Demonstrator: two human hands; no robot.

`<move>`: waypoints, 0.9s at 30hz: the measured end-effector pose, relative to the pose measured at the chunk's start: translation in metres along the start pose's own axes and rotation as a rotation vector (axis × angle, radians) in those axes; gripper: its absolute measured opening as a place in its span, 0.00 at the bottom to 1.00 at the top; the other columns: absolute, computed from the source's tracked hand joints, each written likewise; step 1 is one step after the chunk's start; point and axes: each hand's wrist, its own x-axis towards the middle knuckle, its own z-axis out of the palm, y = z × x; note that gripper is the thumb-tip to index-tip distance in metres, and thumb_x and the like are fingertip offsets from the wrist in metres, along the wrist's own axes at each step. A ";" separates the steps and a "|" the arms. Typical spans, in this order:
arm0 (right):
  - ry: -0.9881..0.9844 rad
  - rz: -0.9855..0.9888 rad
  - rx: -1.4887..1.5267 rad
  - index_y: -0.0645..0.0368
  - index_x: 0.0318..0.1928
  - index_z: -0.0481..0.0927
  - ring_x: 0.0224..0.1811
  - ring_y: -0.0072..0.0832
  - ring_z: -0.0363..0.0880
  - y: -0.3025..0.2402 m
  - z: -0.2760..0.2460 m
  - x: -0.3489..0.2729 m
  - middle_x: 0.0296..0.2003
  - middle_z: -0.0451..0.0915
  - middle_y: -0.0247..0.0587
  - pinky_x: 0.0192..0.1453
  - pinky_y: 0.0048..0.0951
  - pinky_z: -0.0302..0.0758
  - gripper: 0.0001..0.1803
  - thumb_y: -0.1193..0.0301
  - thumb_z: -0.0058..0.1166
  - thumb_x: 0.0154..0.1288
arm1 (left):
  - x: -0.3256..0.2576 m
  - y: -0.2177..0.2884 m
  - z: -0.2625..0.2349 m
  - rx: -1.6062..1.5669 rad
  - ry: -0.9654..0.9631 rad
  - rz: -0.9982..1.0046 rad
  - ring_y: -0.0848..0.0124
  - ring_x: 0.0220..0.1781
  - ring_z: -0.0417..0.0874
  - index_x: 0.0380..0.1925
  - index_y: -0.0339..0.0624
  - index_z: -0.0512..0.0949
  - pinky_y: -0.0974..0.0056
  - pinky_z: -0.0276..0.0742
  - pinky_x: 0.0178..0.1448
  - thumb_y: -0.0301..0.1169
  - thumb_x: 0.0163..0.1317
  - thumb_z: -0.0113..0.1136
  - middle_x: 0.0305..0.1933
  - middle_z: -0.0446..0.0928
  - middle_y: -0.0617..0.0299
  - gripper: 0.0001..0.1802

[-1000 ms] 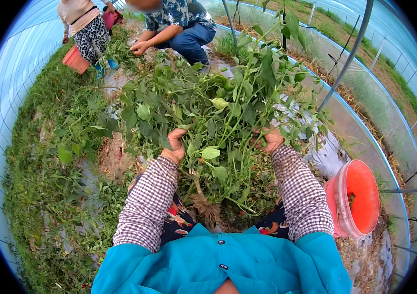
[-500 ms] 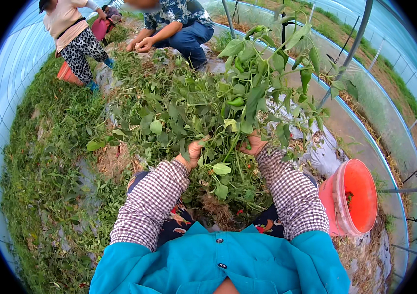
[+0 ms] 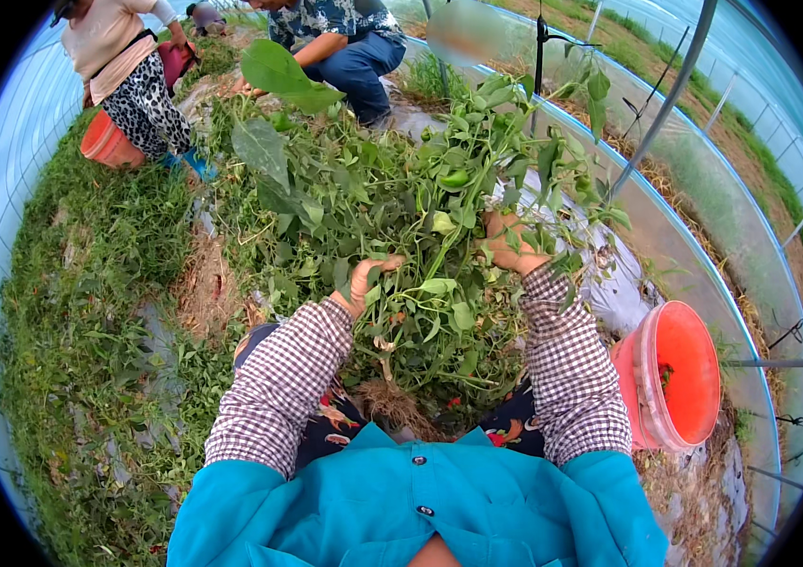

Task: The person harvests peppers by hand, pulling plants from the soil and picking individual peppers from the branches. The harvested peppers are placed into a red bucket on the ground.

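An uprooted pepper plant (image 3: pixel 435 260) lies before me, its pale root clump (image 3: pixel 392 404) turned toward my body. A green pepper (image 3: pixel 453 180) hangs among its leaves. My left hand (image 3: pixel 368 281) is closed round stems on the plant's left side, its fingertips partly covered by leaves. On the other side, my right hand (image 3: pixel 512 246) is closed on the foliage a little farther from me, with leaves hiding some of its fingers. Small red peppers (image 3: pixel 455 402) show low down by the roots.
A pink-red bucket (image 3: pixel 666 378) with a few peppers inside stands at my right. Two people are near the far end, one crouching (image 3: pixel 350 66), one standing (image 3: pixel 128 76) by another bucket (image 3: pixel 111 142). Metal poles (image 3: pixel 671 94) and plastic sheeting (image 3: pixel 704 208) border the right.
My right hand has moved up and slightly right, while the left stays near its place. The plant's top has shifted and its roots show more. The crouching person's hands have lowered.
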 end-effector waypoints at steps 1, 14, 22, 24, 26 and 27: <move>-0.002 0.027 -0.137 0.58 0.53 0.62 0.49 0.34 0.67 -0.012 -0.012 -0.011 0.48 0.68 0.45 0.52 0.35 0.68 0.19 0.63 0.38 0.64 | -0.016 0.025 0.017 0.055 0.034 -0.026 0.68 0.48 0.71 0.49 0.42 0.70 0.65 0.63 0.55 0.43 0.52 0.53 0.53 0.68 0.60 0.25; -0.382 -0.185 0.415 0.65 0.38 0.76 0.14 0.15 0.67 -0.122 -0.036 -0.083 0.22 0.74 0.32 0.18 0.17 0.66 0.11 0.75 0.48 0.53 | -0.032 0.066 0.038 0.045 0.286 -0.232 0.61 0.64 0.53 0.50 0.41 0.68 0.58 0.46 0.65 0.47 0.52 0.54 0.62 0.55 0.52 0.29; 0.727 -0.470 -0.334 0.65 0.34 0.73 0.33 0.45 0.71 -0.086 -0.041 -0.028 0.30 0.72 0.54 0.36 0.39 0.69 0.15 0.74 0.58 0.42 | -0.027 0.073 0.072 0.189 -0.027 -0.318 0.62 0.64 0.53 0.54 0.40 0.64 0.60 0.49 0.66 0.40 0.61 0.43 0.63 0.53 0.53 0.23; 0.715 -0.370 -0.412 0.66 0.25 0.70 0.30 0.48 0.69 -0.080 -0.021 -0.007 0.24 0.69 0.55 0.34 0.41 0.66 0.16 0.70 0.60 0.37 | -0.026 0.044 0.047 0.028 0.048 -0.320 0.63 0.62 0.57 0.51 0.39 0.68 0.61 0.53 0.63 0.40 0.58 0.47 0.62 0.56 0.54 0.23; 0.681 -0.377 -0.367 0.67 0.25 0.71 0.27 0.46 0.68 -0.083 -0.021 -0.006 0.22 0.69 0.52 0.32 0.38 0.66 0.13 0.72 0.59 0.40 | -0.037 0.055 0.050 0.098 0.079 -0.330 0.65 0.60 0.61 0.49 0.37 0.69 0.63 0.54 0.62 0.38 0.58 0.48 0.59 0.61 0.55 0.22; 0.663 -0.401 -0.337 0.67 0.27 0.72 0.25 0.44 0.69 -0.080 -0.028 -0.007 0.21 0.69 0.51 0.31 0.37 0.67 0.13 0.72 0.58 0.42 | -0.035 0.055 0.050 0.165 0.138 -0.329 0.65 0.59 0.62 0.49 0.37 0.69 0.64 0.55 0.61 0.38 0.57 0.49 0.59 0.62 0.56 0.22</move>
